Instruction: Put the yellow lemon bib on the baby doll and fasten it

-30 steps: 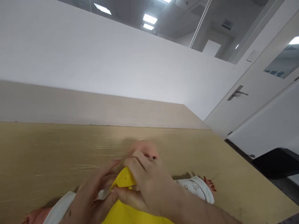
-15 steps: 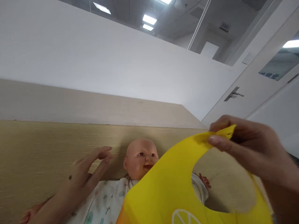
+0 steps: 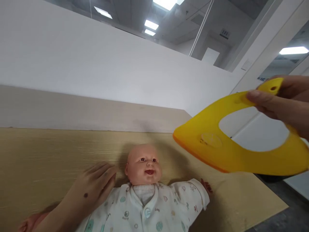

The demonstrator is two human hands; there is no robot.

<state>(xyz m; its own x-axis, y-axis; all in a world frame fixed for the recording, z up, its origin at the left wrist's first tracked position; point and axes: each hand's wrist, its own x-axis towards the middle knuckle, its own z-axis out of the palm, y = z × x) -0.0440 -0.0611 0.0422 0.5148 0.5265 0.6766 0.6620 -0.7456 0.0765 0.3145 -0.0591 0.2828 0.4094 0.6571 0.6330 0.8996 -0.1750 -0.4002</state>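
Observation:
A baby doll (image 3: 142,190) in a white patterned romper lies on its back on the wooden table (image 3: 48,154), head toward the wall. My left hand (image 3: 93,188) rests flat on the doll's shoulder beside its head, fingers spread and holding nothing. My right hand (image 3: 282,103) is raised at the right edge, pinching the strap end of a yellow silicone bib (image 3: 231,151). The bib hangs in the air to the right of and above the doll, clear of it.
A low beige partition (image 3: 84,112) runs along the table's far edge, with a white wall behind. The table's right edge (image 3: 272,199) drops to a dark floor. A white door with a handle stands behind the bib on the right.
My right hand has lifted the bib off the doll and carried it up and to the right. My left hand let go of the bib and settled on the doll's shoulder.

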